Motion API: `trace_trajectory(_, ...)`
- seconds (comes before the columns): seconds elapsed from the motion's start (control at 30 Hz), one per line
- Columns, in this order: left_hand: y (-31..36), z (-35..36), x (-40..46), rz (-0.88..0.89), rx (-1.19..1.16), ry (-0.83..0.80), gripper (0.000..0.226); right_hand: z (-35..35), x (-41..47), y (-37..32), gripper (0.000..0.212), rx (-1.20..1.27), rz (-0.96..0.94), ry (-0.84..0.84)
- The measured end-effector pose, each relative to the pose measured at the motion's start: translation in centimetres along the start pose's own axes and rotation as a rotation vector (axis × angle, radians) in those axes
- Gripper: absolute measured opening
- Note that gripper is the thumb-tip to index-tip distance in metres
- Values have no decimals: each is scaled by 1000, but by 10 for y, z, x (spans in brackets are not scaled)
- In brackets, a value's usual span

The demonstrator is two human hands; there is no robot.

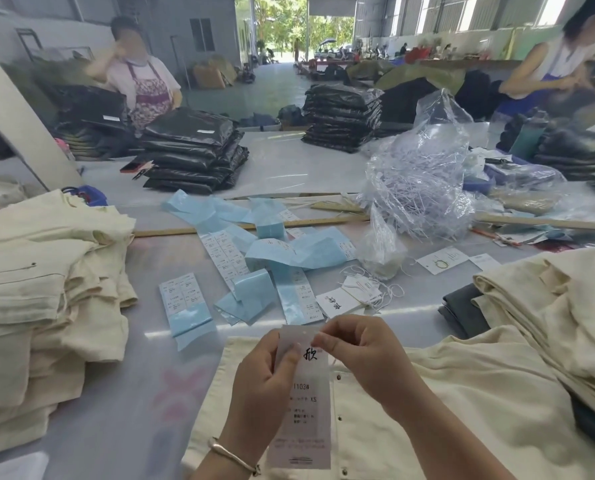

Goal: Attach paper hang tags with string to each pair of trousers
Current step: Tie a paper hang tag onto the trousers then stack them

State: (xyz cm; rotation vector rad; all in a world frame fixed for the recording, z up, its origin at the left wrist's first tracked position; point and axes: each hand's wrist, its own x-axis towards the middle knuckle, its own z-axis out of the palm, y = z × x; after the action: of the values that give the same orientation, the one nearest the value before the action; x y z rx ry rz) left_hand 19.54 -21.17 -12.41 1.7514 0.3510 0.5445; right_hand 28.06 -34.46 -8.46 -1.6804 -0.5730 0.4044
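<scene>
Both hands hold the hang tag (304, 393) upright, hole end up.

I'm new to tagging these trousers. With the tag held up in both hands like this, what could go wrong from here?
1. The left hand and right hand pinch the hang tag near its small hole; tugging there may tear the paper.
2. The loose strings beside the spare tags lie tangled, so pulling one may drag others along.
</scene>
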Motion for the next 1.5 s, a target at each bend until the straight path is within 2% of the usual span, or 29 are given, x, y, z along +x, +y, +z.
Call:
trace_trajectory(0.17,3,1,-4,40,39,-55,19,4,0,0,19,-446,-52,73)
trace_trajectory(0.33,2,2,-6,108,79,-66,19,6,-1,-5,27,-535,-15,114)
trace_trajectory(0.43,4,1,-9,158,91,-84,35,5,0,-8,25,-506,21,75)
trace_trajectory(0.5,7,0,-9,104,-37,-49,36,3,0,-9,20,-420,57,37)
trace_trajectory(0.6,9,-4,-2,-52,-256,-52,27,3,-4,-11,17,-215,83,-45)
trace_trajectory(0.73,10,-5,1,-86,-272,-190,7,2,-7,-7,19,-170,83,-72)
trace_trajectory(0.87,5,1,2,15,-51,-188,10,-4,-11,-1,17,-232,95,-62)
trace_trajectory(0.93,2,7,4,94,128,-189,10,-9,-12,5,8,-421,36,82)
trace_trajectory(0.97,2,11,5,125,197,-177,13,-11,-12,7,18,-483,11,149)
trace_trajectory(1.03,4,18,7,163,251,-148,16,-15,-15,8,31,-411,-16,160)
trace_trajectory(1.13,6,27,9,221,269,-157,11,-18,-18,4,35,-137,42,53)
trace_trajectory(1.23,7,34,8,236,268,-222,10,-24,-19,6,33,-163,103,72)
trace_trajectory(1.33,8,36,9,324,311,-144,11,-25,-20,7,26,-186,89,84)
trace_trajectory(1.43,9,35,10,308,245,-96,14,-24,-18,10,10,-55,56,85)
trace_trajectory(1.5,9,33,9,280,186,-97,16,-23,-17,11,3,69,99,65)
